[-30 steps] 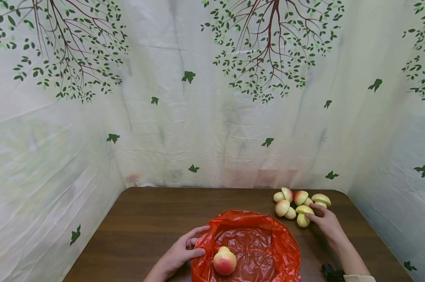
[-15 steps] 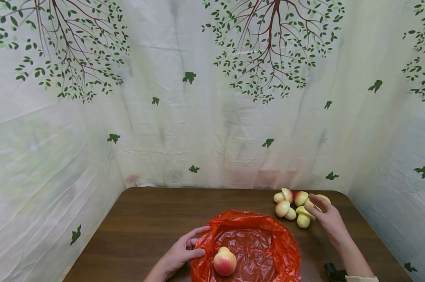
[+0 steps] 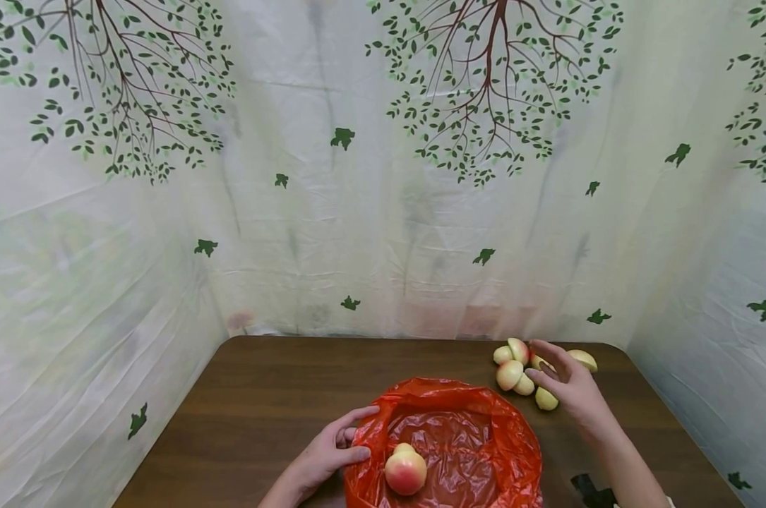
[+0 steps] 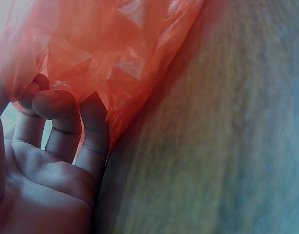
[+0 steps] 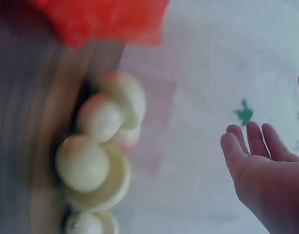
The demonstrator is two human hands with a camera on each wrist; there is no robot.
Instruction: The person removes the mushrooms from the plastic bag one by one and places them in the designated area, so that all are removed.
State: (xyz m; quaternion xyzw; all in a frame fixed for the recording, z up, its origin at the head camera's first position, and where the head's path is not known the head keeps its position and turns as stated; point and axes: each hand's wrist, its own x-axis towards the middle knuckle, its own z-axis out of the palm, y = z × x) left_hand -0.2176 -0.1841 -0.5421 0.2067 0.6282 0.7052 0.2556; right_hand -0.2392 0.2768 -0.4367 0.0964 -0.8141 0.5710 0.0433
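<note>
My left hand (image 3: 322,451) grips the left rim of a red plastic bag (image 3: 446,395); in the left wrist view, curled fingers (image 4: 62,105) lie against the thin plastic. Inside the bag's wide mouth sits one mushroom (image 3: 406,471) with a pink-red cap. My right hand (image 3: 570,388) hovers over several pale mushrooms (image 3: 510,375) at the table's back right, its thumb and fingers spread apart. It partly covers some of them. In the right wrist view the hand (image 5: 271,170) holds nothing, apart from the blurred mushrooms (image 5: 84,163).
A brown wooden table (image 3: 274,381) carries everything. Behind and beside it hangs pale cloth (image 3: 395,212) printed with branches and leaves. A small black device (image 3: 592,490) is by my right wrist.
My right hand has lifted off the mushroom near its fingertips and shifted left over the group, fingers spreading. The left hand and the bag stay in place.
</note>
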